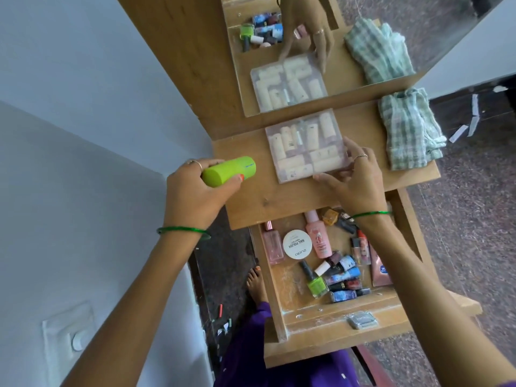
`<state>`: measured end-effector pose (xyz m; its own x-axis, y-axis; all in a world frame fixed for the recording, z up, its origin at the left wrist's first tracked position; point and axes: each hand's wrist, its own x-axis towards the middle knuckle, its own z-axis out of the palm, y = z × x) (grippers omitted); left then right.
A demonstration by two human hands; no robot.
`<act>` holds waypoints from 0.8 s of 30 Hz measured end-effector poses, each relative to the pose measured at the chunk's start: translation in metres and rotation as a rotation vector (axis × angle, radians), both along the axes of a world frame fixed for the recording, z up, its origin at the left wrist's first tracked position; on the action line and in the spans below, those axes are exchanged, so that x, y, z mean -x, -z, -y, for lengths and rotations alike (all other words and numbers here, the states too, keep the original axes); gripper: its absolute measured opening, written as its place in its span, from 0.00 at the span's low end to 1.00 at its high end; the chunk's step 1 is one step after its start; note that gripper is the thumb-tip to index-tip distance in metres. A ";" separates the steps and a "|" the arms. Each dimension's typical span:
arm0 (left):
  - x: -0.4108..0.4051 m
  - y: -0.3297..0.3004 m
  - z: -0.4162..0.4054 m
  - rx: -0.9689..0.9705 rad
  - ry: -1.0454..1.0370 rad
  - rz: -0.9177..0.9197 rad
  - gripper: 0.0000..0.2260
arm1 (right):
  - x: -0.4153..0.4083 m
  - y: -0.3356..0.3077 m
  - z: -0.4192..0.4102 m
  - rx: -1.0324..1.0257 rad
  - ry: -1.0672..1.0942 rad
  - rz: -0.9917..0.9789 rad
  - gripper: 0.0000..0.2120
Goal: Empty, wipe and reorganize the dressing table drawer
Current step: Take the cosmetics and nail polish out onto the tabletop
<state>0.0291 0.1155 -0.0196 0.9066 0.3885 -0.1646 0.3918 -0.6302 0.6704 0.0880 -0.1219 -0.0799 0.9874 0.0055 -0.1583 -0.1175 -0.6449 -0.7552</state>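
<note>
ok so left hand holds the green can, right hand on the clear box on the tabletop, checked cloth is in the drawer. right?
Not quite. The checked cloth lies on the tabletop, right of the clear box, not in the drawer. The rest holds: the left hand grips the green can and the right hand is on the box. The head view shows it.

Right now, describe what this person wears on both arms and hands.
Both forearms are bare, with no sleeves. Each wrist carries a thin shiny green bangle. The left hand has a thin metallic finger ring and orange-painted nails; the right hand has a similar thin ring.
</note>
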 end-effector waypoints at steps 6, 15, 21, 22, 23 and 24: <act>-0.018 0.014 -0.015 -0.041 -0.016 0.082 0.16 | 0.001 0.013 -0.013 0.047 0.047 0.040 0.36; -0.037 0.037 -0.016 0.002 -0.016 0.205 0.17 | 0.010 0.017 -0.020 0.064 0.095 0.074 0.34; -0.041 0.047 -0.004 0.078 -0.075 0.268 0.20 | 0.011 0.023 -0.019 0.032 0.110 0.101 0.33; -0.041 0.050 -0.003 0.089 -0.087 0.272 0.20 | 0.011 0.023 -0.018 0.025 0.103 0.102 0.33; -0.041 0.053 -0.001 0.103 -0.096 0.273 0.20 | 0.011 0.023 -0.017 0.026 0.085 0.106 0.33; -0.041 0.057 0.001 0.120 -0.105 0.275 0.20 | 0.011 0.024 -0.015 0.031 0.060 0.117 0.32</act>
<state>0.0697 0.1149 -0.0767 0.8796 0.4747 0.0307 0.2442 -0.5060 0.8272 0.0775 -0.1064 -0.1039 0.9975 -0.0573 -0.0414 -0.0690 -0.6630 -0.7455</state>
